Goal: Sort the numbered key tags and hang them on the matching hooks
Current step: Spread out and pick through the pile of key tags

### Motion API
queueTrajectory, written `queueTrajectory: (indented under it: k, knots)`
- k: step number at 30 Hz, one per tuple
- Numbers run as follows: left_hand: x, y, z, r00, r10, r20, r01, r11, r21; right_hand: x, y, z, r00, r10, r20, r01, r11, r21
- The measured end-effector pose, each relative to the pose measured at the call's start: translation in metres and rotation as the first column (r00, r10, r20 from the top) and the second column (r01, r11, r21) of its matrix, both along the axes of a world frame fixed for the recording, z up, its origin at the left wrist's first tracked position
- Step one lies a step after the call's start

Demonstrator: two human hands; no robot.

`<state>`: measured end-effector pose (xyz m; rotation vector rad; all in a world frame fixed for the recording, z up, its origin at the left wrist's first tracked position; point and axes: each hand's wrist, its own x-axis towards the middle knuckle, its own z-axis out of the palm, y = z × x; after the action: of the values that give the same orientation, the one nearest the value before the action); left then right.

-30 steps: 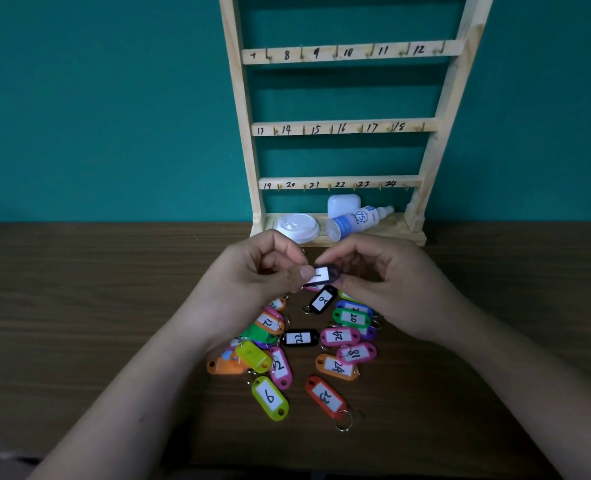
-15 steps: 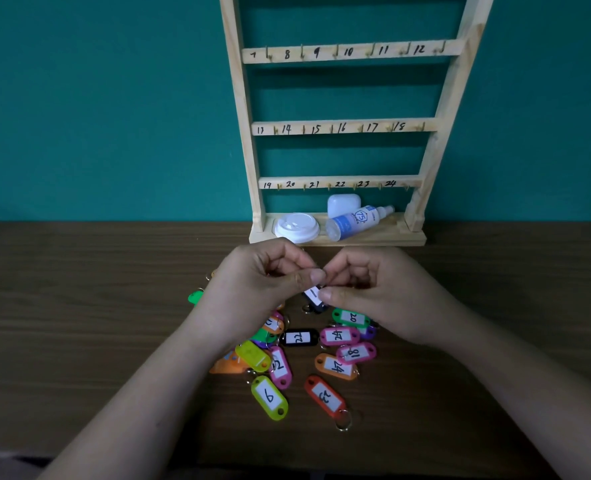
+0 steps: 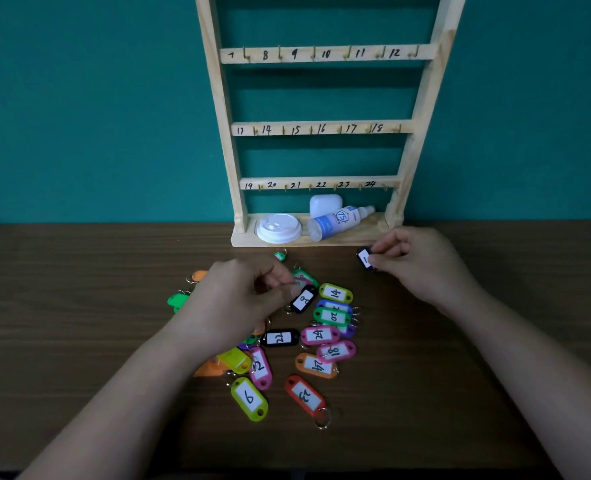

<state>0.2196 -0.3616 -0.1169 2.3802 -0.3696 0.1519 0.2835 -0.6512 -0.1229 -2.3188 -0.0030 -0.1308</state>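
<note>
The fingers [image 3: 387,251] of the right hand [image 3: 422,265] are pinching a black tag [image 3: 364,259] near the rack [image 3: 322,129]. The left hand [image 3: 231,303] is curling over the pile [image 3: 322,336]; I cannot tell if it is gripping anything. The tags are looking light, stiff and smooth, so pinching the flat sides is seeming safest.

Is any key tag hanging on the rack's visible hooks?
No, every visible hook on the rack is bare; the key tags lie on the table, except a black tag pinched in the right hand.
</note>
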Motion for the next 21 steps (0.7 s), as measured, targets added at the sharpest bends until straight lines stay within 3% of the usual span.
queueTrajectory:
  k: [9,13,21]
  knots:
    - [0.000,0.014,0.004,0.999,0.048,0.008,-0.048,0.995,0.084,0.000,0.001,-0.005,1.000,-0.001,0.025,0.002,0.998,-0.057]
    - [0.001,0.029,0.011,0.996,0.086,0.010,-0.087,0.991,0.105,-0.007,0.006,-0.003,0.994,0.010,0.111,0.000,0.996,-0.085]
    - [0.009,0.067,0.008,0.964,0.260,0.062,-0.266,0.956,0.121,-0.040,0.051,-0.003,0.938,0.272,0.215,-0.237,0.955,-0.177]
